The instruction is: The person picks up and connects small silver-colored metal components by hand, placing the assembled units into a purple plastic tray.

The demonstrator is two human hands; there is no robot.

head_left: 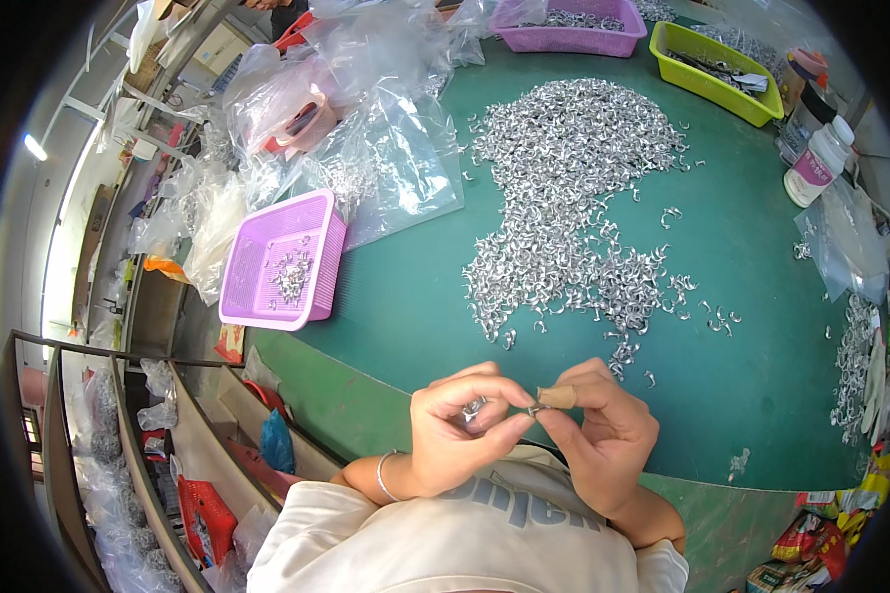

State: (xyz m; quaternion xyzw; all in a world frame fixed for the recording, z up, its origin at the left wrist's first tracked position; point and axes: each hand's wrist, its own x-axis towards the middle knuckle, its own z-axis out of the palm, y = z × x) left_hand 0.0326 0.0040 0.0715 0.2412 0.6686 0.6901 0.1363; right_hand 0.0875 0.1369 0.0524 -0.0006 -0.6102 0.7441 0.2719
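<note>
Close to my chest, my left hand (455, 435) and my right hand (608, 435) meet at the fingertips. Between them is a small silvery curved metal piece (532, 410), pinched by thumb and forefinger of each hand. More shiny metal pieces (474, 408) show inside the curled fingers of my left hand. Tan tape (557, 397) wraps the tip of my right forefinger. Beyond my hands, a big heap of similar curved metal pieces (574, 198) spreads over the green table (396, 296), with stray ones along its near and right edges.
A purple basket (326, 257) with a few pieces stands left. Clear plastic bags (405, 148) lie behind it. At the far side are another purple basket (569, 40) and a yellow-green one (717, 84). A white bottle (819, 163) stands right. Wooden-sided compartments (183, 415) lie lower left.
</note>
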